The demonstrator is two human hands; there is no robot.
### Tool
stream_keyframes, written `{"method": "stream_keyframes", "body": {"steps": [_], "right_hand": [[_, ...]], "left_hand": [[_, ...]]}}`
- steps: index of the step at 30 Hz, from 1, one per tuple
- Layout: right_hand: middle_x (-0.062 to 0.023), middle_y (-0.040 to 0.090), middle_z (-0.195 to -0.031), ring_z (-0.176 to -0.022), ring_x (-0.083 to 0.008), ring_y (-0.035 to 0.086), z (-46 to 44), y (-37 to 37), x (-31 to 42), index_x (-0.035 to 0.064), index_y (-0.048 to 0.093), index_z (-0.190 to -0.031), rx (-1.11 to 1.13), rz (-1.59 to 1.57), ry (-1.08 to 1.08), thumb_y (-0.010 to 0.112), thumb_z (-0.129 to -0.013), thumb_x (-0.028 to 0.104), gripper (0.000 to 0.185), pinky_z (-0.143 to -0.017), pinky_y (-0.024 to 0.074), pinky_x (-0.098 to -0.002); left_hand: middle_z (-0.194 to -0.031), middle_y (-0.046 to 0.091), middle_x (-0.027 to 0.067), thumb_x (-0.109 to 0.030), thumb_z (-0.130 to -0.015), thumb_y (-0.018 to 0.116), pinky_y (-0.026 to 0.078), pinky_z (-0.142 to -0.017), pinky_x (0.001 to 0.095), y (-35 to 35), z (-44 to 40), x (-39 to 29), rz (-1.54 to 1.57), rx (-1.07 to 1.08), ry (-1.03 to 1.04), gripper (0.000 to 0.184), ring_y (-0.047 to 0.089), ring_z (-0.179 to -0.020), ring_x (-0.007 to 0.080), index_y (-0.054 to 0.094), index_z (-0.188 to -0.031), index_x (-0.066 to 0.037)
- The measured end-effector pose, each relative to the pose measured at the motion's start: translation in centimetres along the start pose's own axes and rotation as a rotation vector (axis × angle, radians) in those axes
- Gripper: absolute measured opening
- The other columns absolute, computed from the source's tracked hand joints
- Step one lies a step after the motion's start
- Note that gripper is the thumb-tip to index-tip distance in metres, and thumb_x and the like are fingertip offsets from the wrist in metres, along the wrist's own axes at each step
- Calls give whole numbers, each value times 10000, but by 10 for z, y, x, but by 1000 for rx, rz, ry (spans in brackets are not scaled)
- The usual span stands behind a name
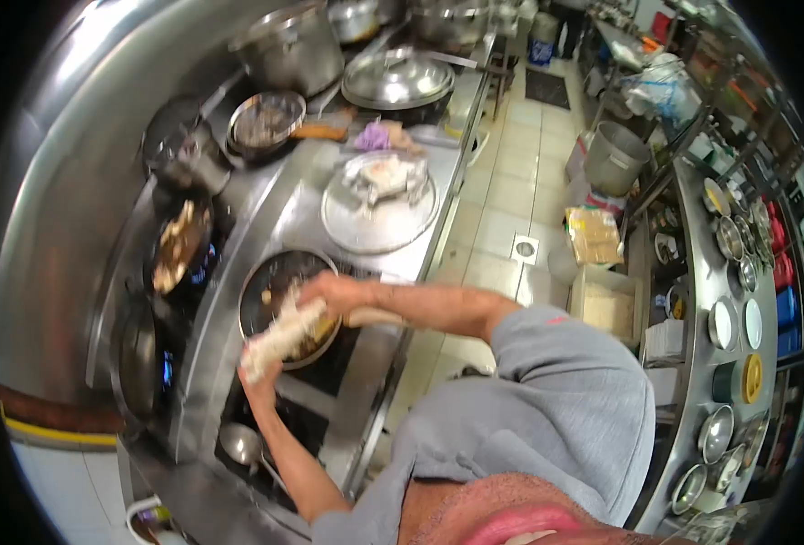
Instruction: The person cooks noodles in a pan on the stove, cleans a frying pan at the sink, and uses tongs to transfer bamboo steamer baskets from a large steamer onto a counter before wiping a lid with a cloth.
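Note:
My left hand (259,377) grips the near lower end of a long, pale piece of food (284,338) that looks coated in flour or batter. At its other end, my right hand (334,295) is closed over the food, its fingers partly hidden. The piece is held slanting over a round frying pan (249,272) with dark contents, and it hides part of the pan's inside. Motion blur hides the food's exact kind. Beyond the pan, a round metal tray (334,222) bears a dish with a similar white-coated piece (386,174).
Blue flames burn near a pan of browned food (182,243) and a dark pan (136,354). A ladle (241,443) lies nearby. A large pot (288,50), lidded pan (397,80) and wooden-handled pan (320,133) stand farther along. Metal bowls (715,433) line the right-hand counter.

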State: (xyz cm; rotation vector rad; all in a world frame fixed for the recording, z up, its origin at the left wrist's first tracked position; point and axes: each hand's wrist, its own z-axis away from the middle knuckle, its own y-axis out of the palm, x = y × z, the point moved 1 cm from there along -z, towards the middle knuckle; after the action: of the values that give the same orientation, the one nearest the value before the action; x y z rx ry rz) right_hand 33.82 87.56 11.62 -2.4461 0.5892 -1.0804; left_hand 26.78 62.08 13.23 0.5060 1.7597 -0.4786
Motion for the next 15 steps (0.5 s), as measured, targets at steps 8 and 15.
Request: {"method": "stream_keyframes", "body": {"steps": [8,15], "right_hand": [[-166,625,-850,-838,-308,604,-6,2,18,24,618,-946,120,-116,320,703,-706,182,300,-718,466,-375],[-166,613,-808,-777,-324,595,17,12,28,4,603,-874,30,-78,247,705,-716,195,268,-673,465,-381]], "left_hand": [[-1050,594,92,-151,-739,714,423,-862,302,7,-13,-12,15,-104,-115,440,558,-949,172,555,-1096,49],[-1033,600,89,-217,-731,752,428,-820,291,20,0,-9,24,-53,-46,475,556,-931,168,567,-1083,43]]}}
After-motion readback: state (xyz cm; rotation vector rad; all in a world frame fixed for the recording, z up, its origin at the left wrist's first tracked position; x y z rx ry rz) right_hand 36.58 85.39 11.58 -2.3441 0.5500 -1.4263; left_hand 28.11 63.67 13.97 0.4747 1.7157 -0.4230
